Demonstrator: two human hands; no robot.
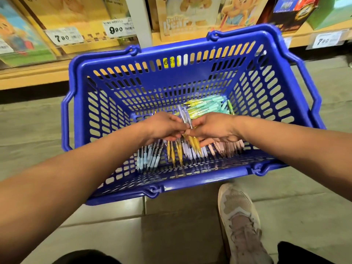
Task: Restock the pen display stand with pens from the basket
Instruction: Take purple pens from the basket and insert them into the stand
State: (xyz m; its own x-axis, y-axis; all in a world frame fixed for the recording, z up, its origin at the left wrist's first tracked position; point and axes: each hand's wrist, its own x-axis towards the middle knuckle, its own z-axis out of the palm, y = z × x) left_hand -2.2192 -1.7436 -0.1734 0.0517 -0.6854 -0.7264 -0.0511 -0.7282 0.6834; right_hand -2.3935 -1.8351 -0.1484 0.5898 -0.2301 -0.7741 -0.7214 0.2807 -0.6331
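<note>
Seen from the head camera, both hands are down inside the blue basket (190, 180) and meet at its middle. The left hand (163, 126) has its fingers curled and pinches a small bunch of pens (185, 118). The right hand (211, 128) curls its fingers round the same bunch from the other side. The bunch mixes pale lilac barrels sticking up with yellow ones pointing back toward the person, all slightly blurred.

The basket stands on a grey tiled floor (114, 235) in front of a low wooden shelf (28, 77) that carries boxed goods and price tags (64, 36). A pale shoe (240, 216) is near the basket's near rim.

More pens lie on the basket bottom in colour groups. Teal pens (213, 105) are at the far side, and light blue pens (148, 159), yellow, lilac and pink pens (228, 147) lie along the near side.
</note>
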